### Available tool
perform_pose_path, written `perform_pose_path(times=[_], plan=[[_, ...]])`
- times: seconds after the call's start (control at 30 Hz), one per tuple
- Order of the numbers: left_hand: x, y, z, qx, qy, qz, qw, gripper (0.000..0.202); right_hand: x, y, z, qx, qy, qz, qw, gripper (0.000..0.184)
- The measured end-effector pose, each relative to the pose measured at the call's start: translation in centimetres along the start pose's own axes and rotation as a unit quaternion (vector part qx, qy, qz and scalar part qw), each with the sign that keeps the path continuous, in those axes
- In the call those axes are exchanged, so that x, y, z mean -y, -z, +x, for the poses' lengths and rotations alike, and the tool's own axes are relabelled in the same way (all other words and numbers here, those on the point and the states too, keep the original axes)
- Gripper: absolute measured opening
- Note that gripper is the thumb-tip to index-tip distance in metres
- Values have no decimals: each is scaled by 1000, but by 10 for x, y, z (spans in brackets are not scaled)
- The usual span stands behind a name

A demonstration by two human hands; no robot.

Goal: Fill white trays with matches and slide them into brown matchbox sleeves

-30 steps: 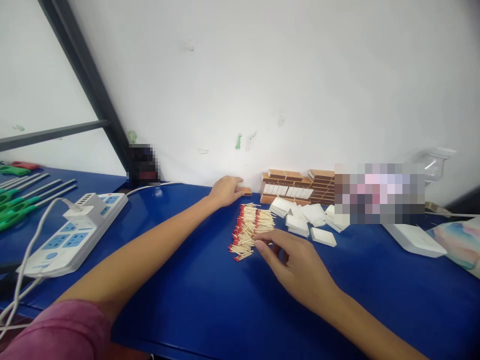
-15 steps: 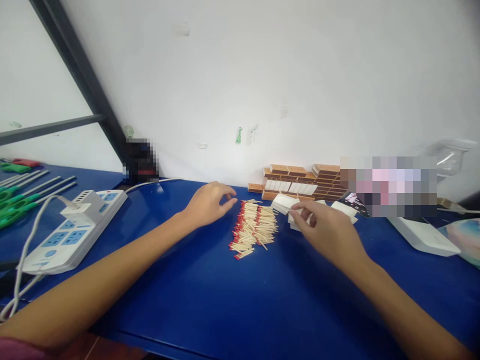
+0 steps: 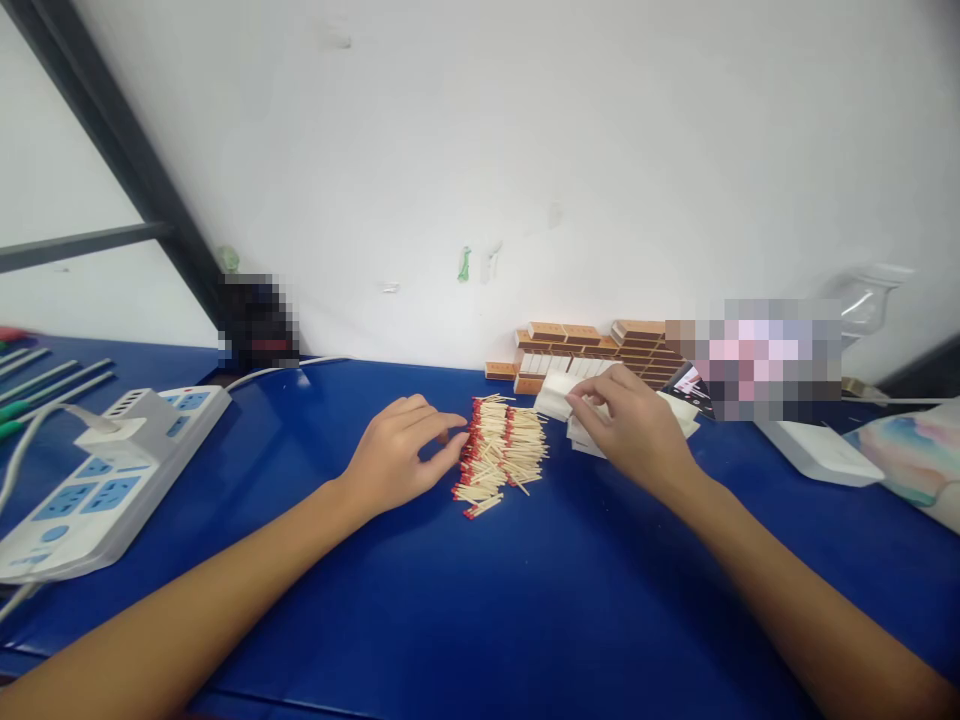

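Note:
A pile of wooden matches (image 3: 504, 445) with red heads lies on the blue table (image 3: 450, 610), mostly in two side-by-side rows. My left hand (image 3: 405, 455) is at the pile's left side, thumb and fingers apart beside the red heads, holding nothing that I can see. My right hand (image 3: 637, 425) is to the right of the matches. Its thumb and index finger pinch the edge of a white matchbox tray (image 3: 553, 394). More white trays (image 3: 585, 437) lie under and behind this hand, partly hidden by it.
Stacked brown matchboxes (image 3: 564, 333) stand against the wall. A white power strip (image 3: 161, 470) with a plugged-in cable is on the left, near green-handled metal rods (image 3: 56, 385). On the right are a white box (image 3: 821, 452), a patterned item (image 3: 911, 450) and a clear container (image 3: 870, 300).
My left hand has moved down and closer to the match heads. My right hand has come slightly nearer the white tray, which looks a little raised. The whole view has shifted slightly.

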State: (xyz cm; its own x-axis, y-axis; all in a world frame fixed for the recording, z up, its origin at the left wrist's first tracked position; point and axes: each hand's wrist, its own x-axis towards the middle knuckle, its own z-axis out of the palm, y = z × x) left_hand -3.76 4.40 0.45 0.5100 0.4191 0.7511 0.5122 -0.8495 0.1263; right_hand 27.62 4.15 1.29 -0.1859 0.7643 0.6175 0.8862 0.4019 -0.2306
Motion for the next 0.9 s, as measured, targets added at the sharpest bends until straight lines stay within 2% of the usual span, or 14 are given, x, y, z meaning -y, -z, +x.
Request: perform_pose_path(times=[0.07,0.13,0.2,0.3,0.43,0.5,0.53,0.63,0.7,0.8,0.9], plan=[[-5,5,2,-9,1,-16,1000,23,18,15,-3,13,-5,80,997,15],[-14,9,4,0,-8,-38,999,47,42,30,-10,116,25,164,979,13],[-25,12,5,37,-28,-57,997,61,65,41,-17,245,55,228,941,11],[-43,12,2,94,-59,-56,992,48,87,47,-27,350,71,257,898,12],[-53,5,-6,145,-80,-58,985,40,86,44,-32,423,55,251,869,11],[-52,2,-8,158,-83,-66,982,36,79,41,-30,416,37,253,872,7],[-51,2,-9,162,-81,-65,981,34,75,39,-29,392,26,244,887,7],[-50,2,-10,170,-66,-62,981,34,61,29,-25,269,13,167,949,9],[-51,3,-10,175,-52,-68,981,38,53,21,-25,210,37,115,970,9],[-55,4,-9,184,-39,-77,979,47,45,10,-27,181,88,80,976,16],[-58,3,-9,184,-38,-74,979,52,42,4,-29,166,113,55,978,10]])
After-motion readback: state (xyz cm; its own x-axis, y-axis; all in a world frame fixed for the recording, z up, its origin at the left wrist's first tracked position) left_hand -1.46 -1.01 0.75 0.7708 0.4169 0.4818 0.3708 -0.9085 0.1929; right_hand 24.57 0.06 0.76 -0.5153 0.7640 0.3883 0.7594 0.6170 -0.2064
